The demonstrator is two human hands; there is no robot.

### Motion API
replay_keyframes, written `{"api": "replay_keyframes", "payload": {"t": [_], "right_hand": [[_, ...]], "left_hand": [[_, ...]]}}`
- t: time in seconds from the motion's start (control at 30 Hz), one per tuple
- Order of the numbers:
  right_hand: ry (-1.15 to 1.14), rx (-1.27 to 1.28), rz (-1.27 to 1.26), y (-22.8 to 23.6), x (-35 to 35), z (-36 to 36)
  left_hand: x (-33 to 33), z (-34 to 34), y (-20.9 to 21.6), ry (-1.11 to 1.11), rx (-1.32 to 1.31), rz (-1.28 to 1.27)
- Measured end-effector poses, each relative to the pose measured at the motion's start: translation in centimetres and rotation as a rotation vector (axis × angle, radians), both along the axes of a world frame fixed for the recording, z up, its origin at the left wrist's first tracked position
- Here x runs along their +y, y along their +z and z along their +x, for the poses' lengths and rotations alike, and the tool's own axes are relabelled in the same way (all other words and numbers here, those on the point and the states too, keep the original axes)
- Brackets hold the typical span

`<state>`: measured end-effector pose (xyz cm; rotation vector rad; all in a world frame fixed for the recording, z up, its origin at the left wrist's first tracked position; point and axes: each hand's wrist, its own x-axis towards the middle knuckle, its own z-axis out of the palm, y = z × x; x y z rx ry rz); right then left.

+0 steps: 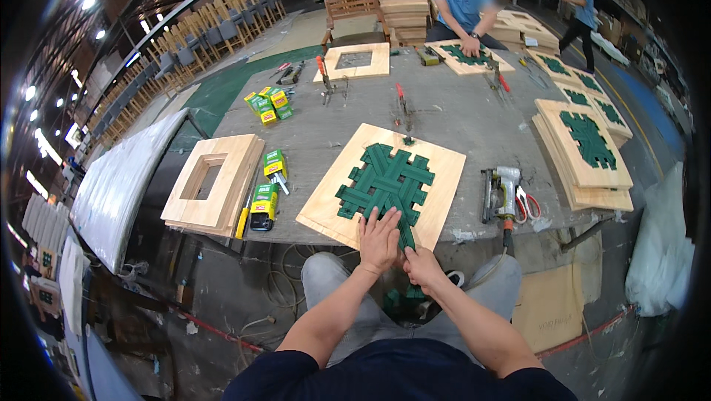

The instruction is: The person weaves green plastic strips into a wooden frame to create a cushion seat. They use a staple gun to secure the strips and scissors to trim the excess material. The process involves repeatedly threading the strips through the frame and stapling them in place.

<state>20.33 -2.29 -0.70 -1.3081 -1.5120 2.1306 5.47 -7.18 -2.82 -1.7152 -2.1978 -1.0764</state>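
Note:
In front of me lies a square wooden frame [447, 165], turned at an angle, its opening covered by woven green webbing [384, 179]. My left hand [379, 244] rests on the near part of the weave with its fingers stretched out. At the frame's near edge, my right hand [423, 268] is closed around a green strap [405, 235] that runs out of the weave. More green strap hangs below that hand, partly hidden. To the right lie a staple gun [507, 188] and red-handled scissors [527, 207].
Stacked bare frames [181, 207] and yellow-green boxes [264, 202] stand left. Woven frames [622, 175] are piled right. A red-handled clamp [401, 97] sits at the table's middle. Across the table, a co-worker [461, 5] handles another woven frame [444, 49]; another person [581, 12] walks behind.

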Motion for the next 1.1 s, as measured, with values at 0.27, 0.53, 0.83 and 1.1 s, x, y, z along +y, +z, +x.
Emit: {"api": "replay_keyframes", "payload": {"t": [0.27,0.53,0.83,1.1], "right_hand": [[0.045,-0.081,0.354,-0.2,-3.8,4.9],[0.086,-0.125,0.467,-0.4,-4.1,6.7],[0.067,-0.141,0.36,-0.1,-4.8,8.3],[0.092,-0.197,0.453,-3.2,-5.1,8.9]], "left_hand": [[0.6,0.1,-0.4,-0.017,0.092,-0.153],[0.8,-0.2,-0.8,-0.044,0.124,-0.163],[1.0,-0.1,-1.3,-0.044,0.157,-0.175],[1.2,-0.2,-1.3,-0.044,0.141,-0.154]]}}
